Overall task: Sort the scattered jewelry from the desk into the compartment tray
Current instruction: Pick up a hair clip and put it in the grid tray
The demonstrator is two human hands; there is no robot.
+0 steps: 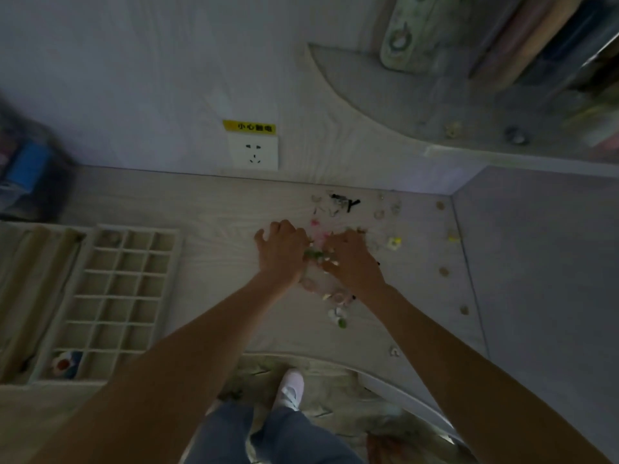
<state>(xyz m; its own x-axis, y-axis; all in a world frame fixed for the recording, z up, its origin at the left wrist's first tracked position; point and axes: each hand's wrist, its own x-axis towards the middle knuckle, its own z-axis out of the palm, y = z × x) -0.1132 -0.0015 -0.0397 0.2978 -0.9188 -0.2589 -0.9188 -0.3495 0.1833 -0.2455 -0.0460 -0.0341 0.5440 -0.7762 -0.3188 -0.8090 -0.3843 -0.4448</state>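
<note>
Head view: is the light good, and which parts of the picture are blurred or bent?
Head view: dim, bluish light; the blue object at far left is smeared by blur; the jewelry is too soft to tell pieces apart; the desk edge curves from the wide-angle lens; the wall socket stays fairly sharp.

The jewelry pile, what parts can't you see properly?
- Head view: pieces under the left hand and right hand are hidden by them.
- The scattered jewelry is too small and dim to name.
- The item in the compartment tray is blurred.
</note>
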